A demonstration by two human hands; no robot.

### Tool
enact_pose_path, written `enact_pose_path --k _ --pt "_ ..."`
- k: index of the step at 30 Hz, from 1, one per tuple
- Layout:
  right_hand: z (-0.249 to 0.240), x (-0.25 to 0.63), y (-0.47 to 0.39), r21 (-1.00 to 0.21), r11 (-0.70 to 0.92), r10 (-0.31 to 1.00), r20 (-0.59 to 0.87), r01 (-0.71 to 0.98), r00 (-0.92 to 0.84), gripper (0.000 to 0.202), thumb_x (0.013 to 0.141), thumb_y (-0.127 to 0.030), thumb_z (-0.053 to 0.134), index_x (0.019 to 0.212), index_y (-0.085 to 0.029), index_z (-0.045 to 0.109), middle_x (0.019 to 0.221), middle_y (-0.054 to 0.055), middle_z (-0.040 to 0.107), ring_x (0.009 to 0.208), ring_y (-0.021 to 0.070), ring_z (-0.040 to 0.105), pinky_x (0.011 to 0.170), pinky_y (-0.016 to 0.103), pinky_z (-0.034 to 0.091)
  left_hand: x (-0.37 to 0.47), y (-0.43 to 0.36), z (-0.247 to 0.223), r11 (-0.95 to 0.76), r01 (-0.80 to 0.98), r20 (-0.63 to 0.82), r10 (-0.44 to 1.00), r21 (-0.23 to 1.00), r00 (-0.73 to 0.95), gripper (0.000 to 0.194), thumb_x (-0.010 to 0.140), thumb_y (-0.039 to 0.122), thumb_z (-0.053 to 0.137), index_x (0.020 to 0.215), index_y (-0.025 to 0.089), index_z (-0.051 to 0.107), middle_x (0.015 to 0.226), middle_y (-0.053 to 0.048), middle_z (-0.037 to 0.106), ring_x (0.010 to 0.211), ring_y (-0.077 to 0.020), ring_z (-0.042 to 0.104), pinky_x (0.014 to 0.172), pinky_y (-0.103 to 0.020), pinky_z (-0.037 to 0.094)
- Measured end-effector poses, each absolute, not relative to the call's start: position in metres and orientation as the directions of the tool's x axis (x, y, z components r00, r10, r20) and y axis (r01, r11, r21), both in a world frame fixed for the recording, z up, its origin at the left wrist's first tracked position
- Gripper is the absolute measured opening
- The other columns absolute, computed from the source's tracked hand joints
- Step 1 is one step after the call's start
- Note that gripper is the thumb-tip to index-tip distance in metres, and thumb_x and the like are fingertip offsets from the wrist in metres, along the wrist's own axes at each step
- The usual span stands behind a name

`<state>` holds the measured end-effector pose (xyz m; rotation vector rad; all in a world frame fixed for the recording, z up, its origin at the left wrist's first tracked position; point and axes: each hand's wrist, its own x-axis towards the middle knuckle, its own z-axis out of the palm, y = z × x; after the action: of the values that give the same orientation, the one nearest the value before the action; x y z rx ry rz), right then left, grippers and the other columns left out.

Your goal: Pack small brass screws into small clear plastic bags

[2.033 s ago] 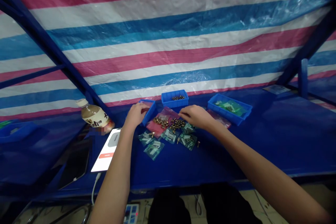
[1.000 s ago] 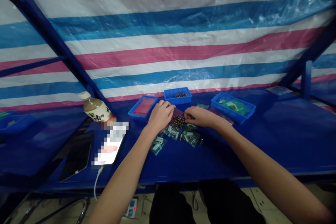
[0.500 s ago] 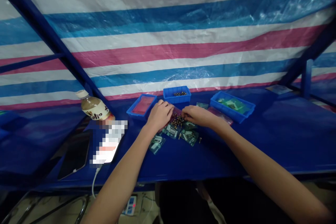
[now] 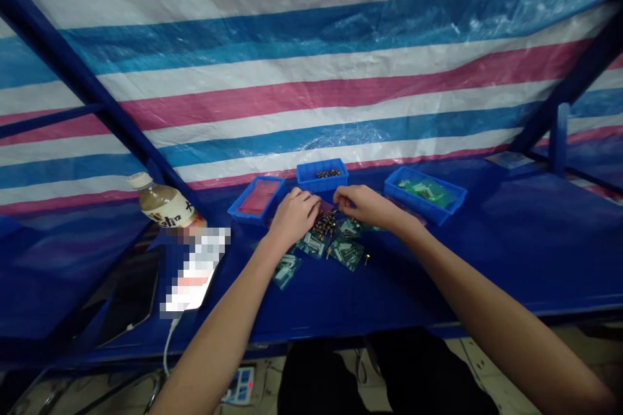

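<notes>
A pile of small brass-coloured parts [image 4: 325, 224] lies on the blue table between my hands. My left hand [image 4: 296, 215] is curled at the pile's left edge; what its fingers hold, if anything, is hidden. Just right of the pile, my right hand [image 4: 359, 203] has its fingertips pinched together, and anything between them is too small to make out. Small clear greenish bags with metal pieces lie in front, one at the middle [image 4: 346, 253] and another at the left [image 4: 286, 270]. One loose brass piece [image 4: 366, 259] rests beside them.
Behind the hands stand blue trays with red bags [image 4: 232, 209], brass parts [image 4: 302, 180] and green bags [image 4: 440, 214]. On the left are a bottle [image 4: 168, 207], a lit phone [image 4: 197, 272] with a cable and a dark tablet [image 4: 131, 298]. A striped sheet [image 4: 311, 91] hangs behind.
The whole view has shifted slightly. My right hand has lifted a little away from the pile, while my left hand stays beside it.
</notes>
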<state>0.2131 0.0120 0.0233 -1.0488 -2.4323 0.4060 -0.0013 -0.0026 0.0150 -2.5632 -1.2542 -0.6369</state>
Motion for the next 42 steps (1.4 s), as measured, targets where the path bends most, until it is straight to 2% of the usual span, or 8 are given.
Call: enact_pose_path --k 8,15,19,23,27,33,38,42 --pt "0.028 0.199 0.000 -0.576 0.643 0.762 0.413 0.505 -0.499 0.009 0.077 -0.014 0.055 0.084 -0.019 0.053 0.074 -0.001 0.058 0.065 0.0111 0.053 0.062 0.022 0.040 0.001 -0.009 0.023 -0.641 0.768 0.461 0.677 -0.013 0.573 0.025 0.089 0.041 0.054 0.098 0.018 0.058 0.089 -0.006 0.065 0.086 -0.0206 0.057 0.076 -0.033 0.044" --pt "0.028 0.193 -0.005 -0.725 0.560 0.814 0.388 0.402 -0.433 0.009 0.077 -0.021 0.059 0.083 -0.019 0.053 0.070 -0.002 0.057 0.062 0.0107 0.052 0.060 0.023 0.042 0.003 -0.007 0.014 -0.700 0.714 0.484 0.620 -0.013 0.617 0.015 0.092 0.029 0.051 0.093 0.018 0.061 0.088 -0.005 0.066 0.086 -0.0185 0.060 0.079 -0.031 0.046" --pt "0.026 0.194 -0.001 -0.792 0.510 0.842 0.382 0.335 -0.379 0.016 0.081 -0.030 0.059 0.090 -0.017 0.057 0.079 0.002 0.063 0.071 0.0136 0.059 0.067 0.027 0.047 0.006 -0.005 0.009 -0.690 0.686 0.553 0.673 0.230 0.492 0.017 0.092 0.030 0.051 0.097 0.021 0.066 0.089 -0.003 0.069 0.084 -0.0168 0.062 0.076 -0.029 0.048" --pt "0.028 0.197 0.001 -0.752 0.493 0.865 0.368 0.438 -0.342 0.019 0.085 -0.031 0.055 0.095 -0.017 0.064 0.088 0.007 0.069 0.081 0.0170 0.063 0.072 0.029 0.047 0.008 -0.001 0.007 -0.606 0.564 0.559 0.780 0.561 0.282 0.021 0.088 0.036 0.057 0.101 0.023 0.068 0.091 -0.002 0.070 0.076 -0.0144 0.063 0.068 -0.027 0.050" --pt "0.028 0.198 0.001 -0.685 0.541 0.836 0.375 0.488 -0.401 0.020 0.087 -0.029 0.053 0.095 -0.019 0.069 0.092 0.005 0.072 0.082 0.0168 0.063 0.072 0.028 0.045 0.007 0.002 0.006 -0.572 0.490 0.532 0.813 0.657 0.237 0.022 0.087 0.037 0.059 0.102 0.024 0.069 0.092 -0.002 0.070 0.078 -0.0145 0.063 0.067 -0.027 0.051" --pt "0.023 0.193 0.001 -0.730 0.504 0.858 0.363 0.461 -0.364 0.018 0.087 -0.029 0.052 0.087 -0.016 0.066 0.081 0.005 0.070 0.073 0.0151 0.062 0.066 0.025 0.044 0.006 0.000 0.009 -0.578 0.533 0.526 0.808 0.618 0.266 0.019 0.085 0.032 0.061 0.100 0.024 0.070 0.092 -0.002 0.071 0.079 -0.0152 0.064 0.070 -0.029 0.051" --pt "0.021 0.195 0.003 -0.722 0.488 0.864 0.321 0.490 -0.388 0.018 0.086 -0.028 0.051 0.079 -0.017 0.063 0.074 0.004 0.069 0.067 0.0137 0.060 0.062 0.024 0.041 0.006 0.001 0.008 -0.625 0.623 0.554 0.759 0.471 0.342 0.015 0.084 0.030 0.064 0.096 0.024 0.071 0.086 -0.002 0.071 0.079 -0.0153 0.061 0.072 -0.029 0.050" --pt "0.026 0.200 0.002 -0.642 0.501 0.850 0.237 0.581 -0.471 0.016 0.082 -0.024 0.051 0.072 -0.017 0.061 0.067 0.002 0.065 0.062 0.0127 0.056 0.058 0.024 0.036 0.005 0.003 0.004 -0.670 0.663 0.513 0.719 0.334 0.468 0.021 0.086 0.023 0.060 0.106 0.025 0.068 0.099 -0.002 0.071 0.092 -0.0175 0.058 0.082 -0.032 0.049"
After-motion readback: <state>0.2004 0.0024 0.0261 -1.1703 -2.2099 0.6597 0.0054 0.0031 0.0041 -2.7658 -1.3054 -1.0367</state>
